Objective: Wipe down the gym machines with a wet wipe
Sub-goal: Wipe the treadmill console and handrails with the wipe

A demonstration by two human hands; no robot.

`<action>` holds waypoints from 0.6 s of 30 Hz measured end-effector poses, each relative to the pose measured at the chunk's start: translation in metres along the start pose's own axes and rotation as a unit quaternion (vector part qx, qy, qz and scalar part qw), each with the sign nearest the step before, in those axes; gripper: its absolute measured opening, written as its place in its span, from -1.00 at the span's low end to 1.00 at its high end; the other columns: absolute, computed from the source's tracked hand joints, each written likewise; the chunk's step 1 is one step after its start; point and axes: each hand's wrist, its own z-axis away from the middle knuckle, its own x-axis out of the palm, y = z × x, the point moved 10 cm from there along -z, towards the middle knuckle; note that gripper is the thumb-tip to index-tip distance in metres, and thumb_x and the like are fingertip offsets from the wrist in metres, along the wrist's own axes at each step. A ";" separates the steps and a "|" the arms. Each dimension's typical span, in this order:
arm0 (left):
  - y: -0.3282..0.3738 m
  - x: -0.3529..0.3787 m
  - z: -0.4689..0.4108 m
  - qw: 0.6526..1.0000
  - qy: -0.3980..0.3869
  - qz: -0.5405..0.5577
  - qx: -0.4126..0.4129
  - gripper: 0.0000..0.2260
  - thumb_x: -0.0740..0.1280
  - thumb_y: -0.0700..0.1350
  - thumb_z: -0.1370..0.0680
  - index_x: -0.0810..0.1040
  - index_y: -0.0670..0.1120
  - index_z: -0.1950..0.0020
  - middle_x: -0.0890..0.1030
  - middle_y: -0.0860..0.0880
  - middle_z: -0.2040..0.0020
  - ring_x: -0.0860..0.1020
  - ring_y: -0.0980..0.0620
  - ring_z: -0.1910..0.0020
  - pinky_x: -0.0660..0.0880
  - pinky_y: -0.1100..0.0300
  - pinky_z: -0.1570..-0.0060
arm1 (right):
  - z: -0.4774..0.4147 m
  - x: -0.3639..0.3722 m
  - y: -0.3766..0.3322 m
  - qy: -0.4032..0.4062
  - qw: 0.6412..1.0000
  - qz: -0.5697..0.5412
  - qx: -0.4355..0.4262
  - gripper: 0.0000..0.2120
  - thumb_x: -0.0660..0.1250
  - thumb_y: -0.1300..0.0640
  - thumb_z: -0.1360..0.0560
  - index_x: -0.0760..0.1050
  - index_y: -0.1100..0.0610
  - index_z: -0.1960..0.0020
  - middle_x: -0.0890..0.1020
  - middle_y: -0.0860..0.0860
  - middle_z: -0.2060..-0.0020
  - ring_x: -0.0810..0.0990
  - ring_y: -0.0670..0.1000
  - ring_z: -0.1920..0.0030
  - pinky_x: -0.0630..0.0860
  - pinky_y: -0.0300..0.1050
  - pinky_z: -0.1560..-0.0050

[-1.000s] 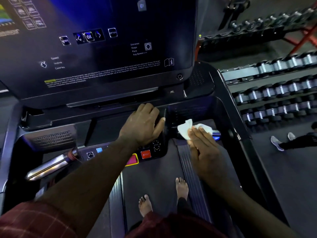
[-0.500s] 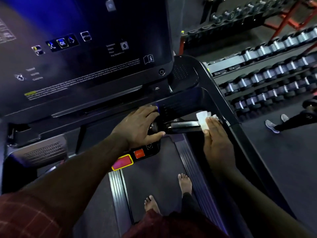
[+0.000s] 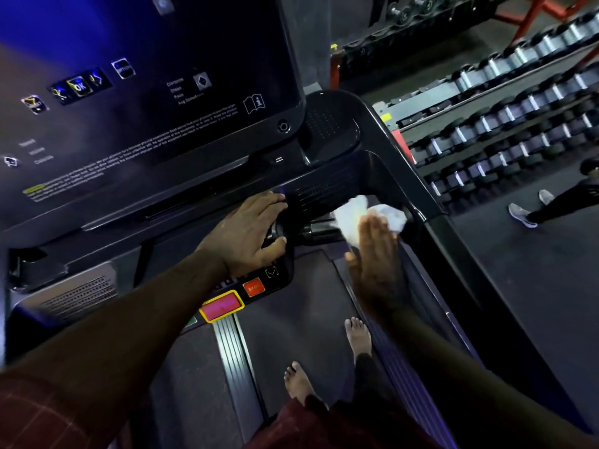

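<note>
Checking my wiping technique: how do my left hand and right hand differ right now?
The left hand is bare and wraps the control panel at its corner; the right hand presses the white wipe on the handlebar. The left hand is curled; the right hand is flat. Both rest on the treadmill.

- The right hand (image 3: pixel 376 254) slid the wipe (image 3: pixel 366 215) outward along the handle bar (image 3: pixel 319 233), then back toward the left hand (image 3: pixel 246 231). Less bare bar shows between them than half a second ago.
- The wipe now bunches wider past the fingertips.
</note>
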 end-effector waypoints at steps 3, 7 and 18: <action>0.001 -0.001 0.000 1.000 -0.001 -0.003 0.003 -0.28 0.16 0.25 -0.57 0.35 -0.16 -0.61 0.32 -0.09 -0.62 0.18 -0.08 -0.65 0.26 -0.16 -0.58 | 0.003 0.008 0.007 0.023 0.997 0.018 0.069 -0.30 0.13 -0.10 -0.69 0.04 0.29 -0.66 0.09 0.23 -0.65 0.01 0.20 -0.67 0.06 0.24 -0.62; 0.003 -0.002 0.000 1.000 0.006 -0.004 0.014 -0.29 0.18 0.24 -0.58 0.38 -0.20 -0.58 0.37 -0.14 -0.59 0.25 -0.13 -0.61 0.24 -0.13 -0.59 | 0.003 0.027 -0.075 0.025 0.998 -0.006 -0.055 -0.40 0.19 -0.01 -0.70 0.16 0.22 -0.64 0.16 0.17 -0.64 0.09 0.19 -0.66 0.12 0.23 -0.61; 0.003 -0.003 -0.001 1.000 0.009 -0.002 0.011 -0.29 0.20 0.25 -0.57 0.39 -0.19 -0.58 0.37 -0.13 -0.59 0.26 -0.11 -0.60 0.27 -0.13 -0.58 | -0.005 0.003 0.002 0.071 0.992 -0.046 0.098 -0.39 0.16 0.03 -0.70 0.15 0.34 -0.63 0.16 0.26 -0.63 0.05 0.26 -0.66 0.11 0.30 -0.61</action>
